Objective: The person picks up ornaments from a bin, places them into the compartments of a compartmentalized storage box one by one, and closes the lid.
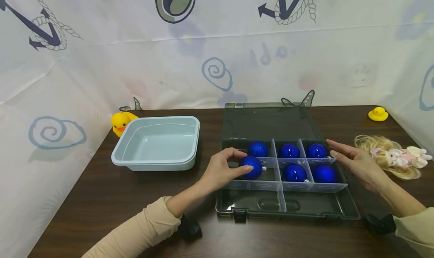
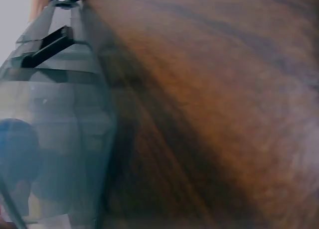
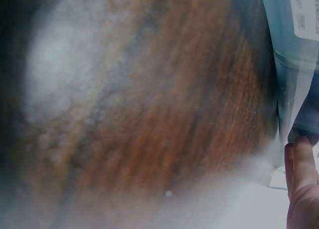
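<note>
- One blue ball [image 1: 250, 167] is pinched between the thumb and fingers of the left grip [image 1: 220, 168], at the left compartment of the case's [image 1: 315, 202] middle row; whether it touches the floor there I cannot tell.
- A light pinch round its middle should serve best, as the smooth curve could slip if squeezed off-centre.
- Its silver cap [image 1: 264, 168] points toward the case's right side, so a straight vertical path would help it miss the divider [image 1: 280, 173].
- The right grip [image 1: 359, 165] is spread, fingertips at the case's right edge; light pressure there could steady the case.
- A glittery ball [image 1: 257, 149] sits just behind, in the case's rear-left compartment; slow finger movement should avoid knocking it.
- Four more balls [image 1: 295, 173] fill compartments toward the case's right.
- Left of the case, apart from it, stands a pale tub [image 1: 162, 137] on the tabletop [image 1: 108, 192].
- Right of the case lies a doll [image 1: 395, 157], near the right grip, so that elbow room deserves care.
</note>
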A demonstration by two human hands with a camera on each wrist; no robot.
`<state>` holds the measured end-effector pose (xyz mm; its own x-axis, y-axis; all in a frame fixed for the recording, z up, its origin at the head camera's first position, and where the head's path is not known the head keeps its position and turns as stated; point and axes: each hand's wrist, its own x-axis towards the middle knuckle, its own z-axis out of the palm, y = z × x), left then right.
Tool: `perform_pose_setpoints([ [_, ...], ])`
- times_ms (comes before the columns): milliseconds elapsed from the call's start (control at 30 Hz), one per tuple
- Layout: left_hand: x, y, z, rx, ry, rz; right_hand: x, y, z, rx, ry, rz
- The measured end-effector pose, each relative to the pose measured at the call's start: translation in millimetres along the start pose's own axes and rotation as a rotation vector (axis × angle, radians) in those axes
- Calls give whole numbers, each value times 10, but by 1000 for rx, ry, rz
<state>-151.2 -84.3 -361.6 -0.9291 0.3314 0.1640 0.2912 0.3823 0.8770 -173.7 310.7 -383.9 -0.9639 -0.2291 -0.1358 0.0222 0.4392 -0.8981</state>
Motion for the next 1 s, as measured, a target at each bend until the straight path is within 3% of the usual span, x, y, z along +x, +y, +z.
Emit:
perform_pose_setpoints([
  [133, -5, -17, 49, 36, 8, 23, -8, -1, 8, -5, 14, 10],
  [333, 26, 10, 31, 184, -13, 75, -1, -35, 14, -30, 11, 31],
  [567, 90, 77, -167, 287, -150, 85, 9, -97, 12, -69, -6, 67],
  [667, 165, 112, -296, 287, -175, 67, 25, -118, 9, -63, -14, 74],
  [767, 295, 121, -433, 180, -147, -14, 39, -112, -10, -60, -15, 69],
  [900, 526, 113, -586, -159, -59, -205, 68, -77, -53, -16, -3, 34],
  [1000, 713, 92, -648, -377, 1, -320, 131, -73, -90, 92, -5, 5],
])
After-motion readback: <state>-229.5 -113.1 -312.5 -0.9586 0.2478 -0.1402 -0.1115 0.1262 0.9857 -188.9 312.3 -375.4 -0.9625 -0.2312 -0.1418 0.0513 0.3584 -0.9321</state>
